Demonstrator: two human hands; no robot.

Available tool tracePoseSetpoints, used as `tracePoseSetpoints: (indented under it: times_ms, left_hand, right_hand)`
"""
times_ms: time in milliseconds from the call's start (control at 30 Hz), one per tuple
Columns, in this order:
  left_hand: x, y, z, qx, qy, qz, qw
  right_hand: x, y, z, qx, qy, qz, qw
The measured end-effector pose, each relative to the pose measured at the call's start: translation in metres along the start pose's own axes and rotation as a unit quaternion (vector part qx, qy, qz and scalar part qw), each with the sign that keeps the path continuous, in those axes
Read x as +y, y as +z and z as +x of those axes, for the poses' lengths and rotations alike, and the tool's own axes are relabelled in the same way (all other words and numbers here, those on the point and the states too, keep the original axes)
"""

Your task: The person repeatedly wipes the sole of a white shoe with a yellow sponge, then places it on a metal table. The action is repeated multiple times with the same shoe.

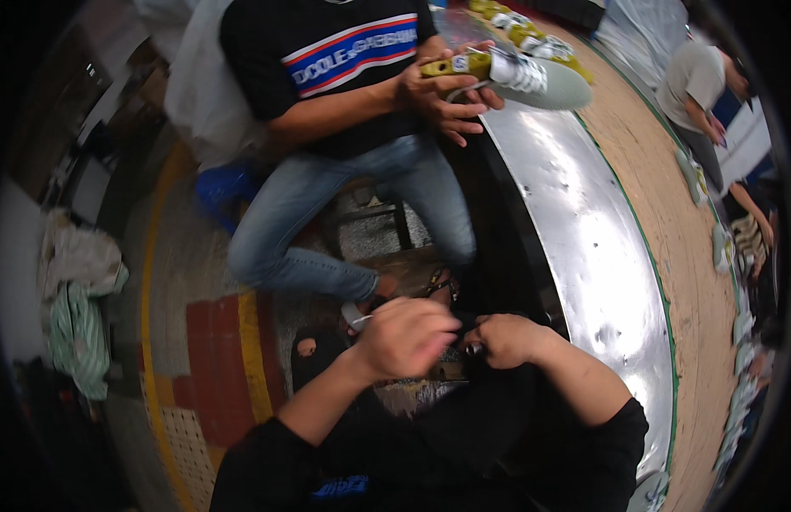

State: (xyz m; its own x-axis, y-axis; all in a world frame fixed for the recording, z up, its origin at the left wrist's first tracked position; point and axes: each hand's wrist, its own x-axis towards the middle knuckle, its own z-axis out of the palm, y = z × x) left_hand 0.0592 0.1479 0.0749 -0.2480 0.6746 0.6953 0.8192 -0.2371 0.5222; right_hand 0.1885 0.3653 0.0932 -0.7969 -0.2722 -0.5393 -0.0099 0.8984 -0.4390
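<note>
My left hand (408, 338) is in front of my body, blurred by motion. Its fingers look bent, but whether they hold anything I cannot make out. Just to its right, my right hand (508, 340) is closed around a small dark object (474, 349) with a shiny round end; the fist hides most of it. Both hands are above my lap, over dark clothing. Across from me, a seated person in a black T-shirt and jeans holds a sneaker (532, 80) in both hands. It has a pale grey-green front, white laces and an olive heel.
On my right runs a long bench with a shiny metal strip (574, 222) and a tan belt (660, 247). More olive sneakers (532, 38) stand at its far end. Other people work along its far side, near several pale shoes (721, 247). Sacks (80, 333) are at left.
</note>
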Motion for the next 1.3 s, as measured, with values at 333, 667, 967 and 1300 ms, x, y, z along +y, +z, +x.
tracePoseSetpoints:
  times_ms: [333, 667, 967, 1300]
  left_hand:
    - [0.171, 0.028, 0.149, 0.216, 0.307, -0.217, 0.901]
    - [0.183, 0.017, 0.163, 0.229, 0.345, -0.190, 0.890]
    - [0.169, -0.029, 0.129, 0.087, 0.192, -0.197, 0.958]
    - [0.168, -0.078, 0.084, 0.047, -0.045, -0.109, 0.992]
  right_hand:
    - [0.004, 0.015, -0.011, 0.064, 0.061, 0.006, 0.996]
    - [-0.011, 0.007, -0.003, 0.027, 0.041, 0.025, 0.998]
    - [-0.002, 0.006, 0.001, 0.021, 0.053, 0.052, 0.997]
    - [-0.011, 0.008, -0.003, 0.043, 0.061, 0.016, 0.997]
